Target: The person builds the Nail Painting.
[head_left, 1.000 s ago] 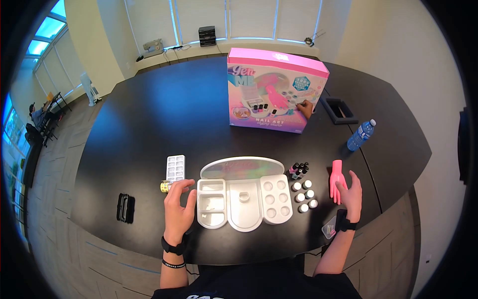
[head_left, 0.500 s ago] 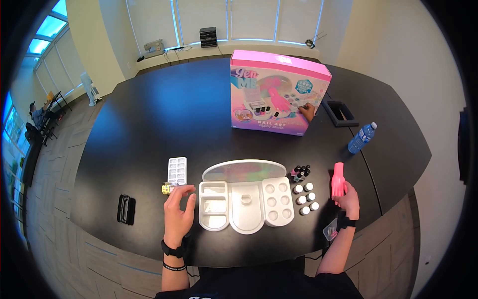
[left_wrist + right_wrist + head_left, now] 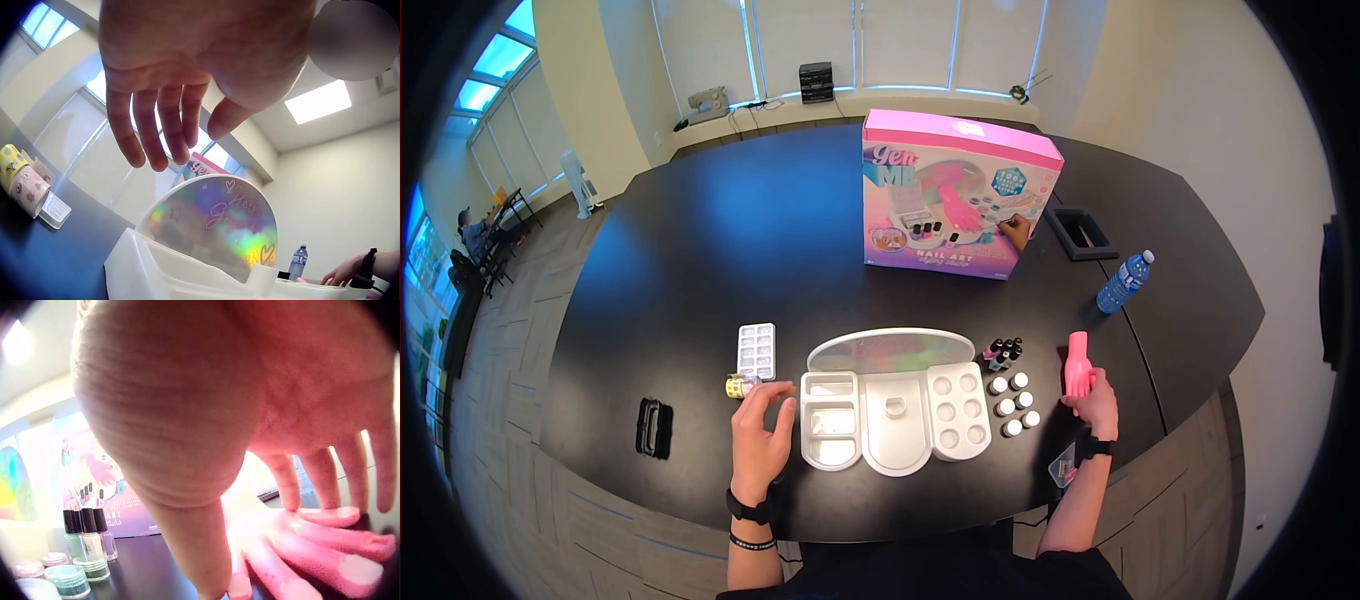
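My right hand (image 3: 1093,408) reaches over the finger end of a pink plastic model hand (image 3: 1078,353), lying on the table at the right. In the right wrist view, my thumb points down on one side of the model hand (image 3: 306,550) and my loosely spread fingers hang on the other. My left hand (image 3: 760,445) hovers, fingers relaxed, left of a white compartment tray (image 3: 897,440) with a raised holographic back panel (image 3: 890,350). Beyond those fingers lie patterned tape rolls, one yellow (image 3: 734,387), and a white pocketed plate (image 3: 756,350).
Small nail polish bottles (image 3: 1003,352) and several white-lidded jars (image 3: 1020,380) stand right of the tray. A clear box (image 3: 1061,467) sits by my right wrist. Farther back are a pink nail-art box (image 3: 960,230), a water bottle (image 3: 1124,283) and a black frame (image 3: 1082,236). A black object (image 3: 654,428) lies far left.
My right hand has come down from above the model hand onto its finger end, its thumb now reaching left across it. The left hand has stayed nearly in place.
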Action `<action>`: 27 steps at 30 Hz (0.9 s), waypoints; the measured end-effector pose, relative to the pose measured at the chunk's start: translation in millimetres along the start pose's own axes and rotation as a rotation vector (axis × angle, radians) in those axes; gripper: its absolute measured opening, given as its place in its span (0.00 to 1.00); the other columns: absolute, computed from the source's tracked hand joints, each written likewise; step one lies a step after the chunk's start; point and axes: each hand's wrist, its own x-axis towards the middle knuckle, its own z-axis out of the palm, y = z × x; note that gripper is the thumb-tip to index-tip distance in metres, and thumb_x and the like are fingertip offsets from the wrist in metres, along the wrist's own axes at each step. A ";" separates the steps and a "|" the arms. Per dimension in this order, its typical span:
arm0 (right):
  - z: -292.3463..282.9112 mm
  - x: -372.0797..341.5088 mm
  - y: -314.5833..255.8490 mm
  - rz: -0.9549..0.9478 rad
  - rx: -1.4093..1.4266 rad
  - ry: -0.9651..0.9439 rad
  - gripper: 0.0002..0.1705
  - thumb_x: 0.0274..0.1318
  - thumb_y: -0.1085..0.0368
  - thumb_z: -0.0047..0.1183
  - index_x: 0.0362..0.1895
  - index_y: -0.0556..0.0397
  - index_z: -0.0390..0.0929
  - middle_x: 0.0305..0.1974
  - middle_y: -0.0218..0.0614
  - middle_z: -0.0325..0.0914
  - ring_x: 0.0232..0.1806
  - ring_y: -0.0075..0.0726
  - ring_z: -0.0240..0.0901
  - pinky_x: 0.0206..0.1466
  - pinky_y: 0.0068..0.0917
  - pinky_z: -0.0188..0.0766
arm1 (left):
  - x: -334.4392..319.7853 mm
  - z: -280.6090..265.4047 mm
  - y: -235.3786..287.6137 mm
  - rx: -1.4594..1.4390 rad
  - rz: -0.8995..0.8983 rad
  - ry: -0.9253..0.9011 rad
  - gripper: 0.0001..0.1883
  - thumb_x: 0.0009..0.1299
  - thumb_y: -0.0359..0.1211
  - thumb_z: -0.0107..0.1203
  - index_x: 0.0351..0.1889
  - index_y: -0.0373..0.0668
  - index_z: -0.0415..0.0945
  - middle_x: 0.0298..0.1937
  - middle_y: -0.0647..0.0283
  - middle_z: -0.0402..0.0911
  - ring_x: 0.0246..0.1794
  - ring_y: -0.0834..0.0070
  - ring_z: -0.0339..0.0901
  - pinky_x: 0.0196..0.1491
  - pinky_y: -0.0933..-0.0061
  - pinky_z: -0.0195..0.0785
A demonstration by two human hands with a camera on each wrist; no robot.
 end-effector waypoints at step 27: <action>-37.8 -111.2 -88.5 -0.454 0.304 0.227 0.60 0.41 0.56 0.84 0.78 0.60 0.70 0.50 0.42 0.76 0.52 0.46 0.77 0.58 0.42 0.77 | -8.3 12.9 33.0 -0.003 0.143 -0.110 0.16 0.69 0.26 0.72 0.55 0.38 0.85 0.52 0.53 0.89 0.53 0.53 0.87 0.57 0.59 0.80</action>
